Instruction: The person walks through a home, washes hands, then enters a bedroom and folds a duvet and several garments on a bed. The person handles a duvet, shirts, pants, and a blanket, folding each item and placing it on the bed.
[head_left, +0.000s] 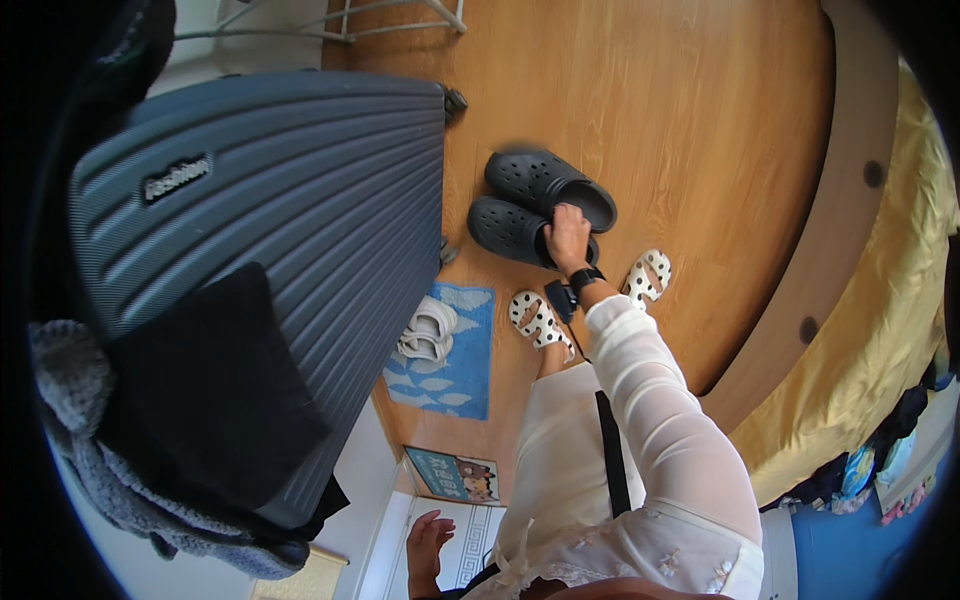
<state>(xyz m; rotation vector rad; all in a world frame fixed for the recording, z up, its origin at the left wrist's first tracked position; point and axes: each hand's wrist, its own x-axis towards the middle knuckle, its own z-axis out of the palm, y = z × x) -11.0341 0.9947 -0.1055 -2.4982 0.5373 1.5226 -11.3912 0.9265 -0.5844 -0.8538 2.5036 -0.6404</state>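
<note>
A pair of black foam clogs (534, 176) is side by side over the wood floor, toes pointing to the upper left. My right hand (568, 234) grips them where their inner rims meet; the fingertips are partly hidden inside. On that wrist is a black band (585, 278), with a small black device (560, 301) beside it. My left hand (430, 541) is raised low in the picture, holding nothing, its fingers loosely bent and apart. White sandals with black dots (534, 319) are on my feet, just behind the clogs.
A ribbed grey-blue suitcase (337, 180) stands at left, with dark cloth (217, 390) on it. White shoes (430, 330) rest on a blue mat (469, 390). A bed frame (806, 285) with a gold cover (847, 360) curves along the right. A white metal rack (397, 28) is at the top.
</note>
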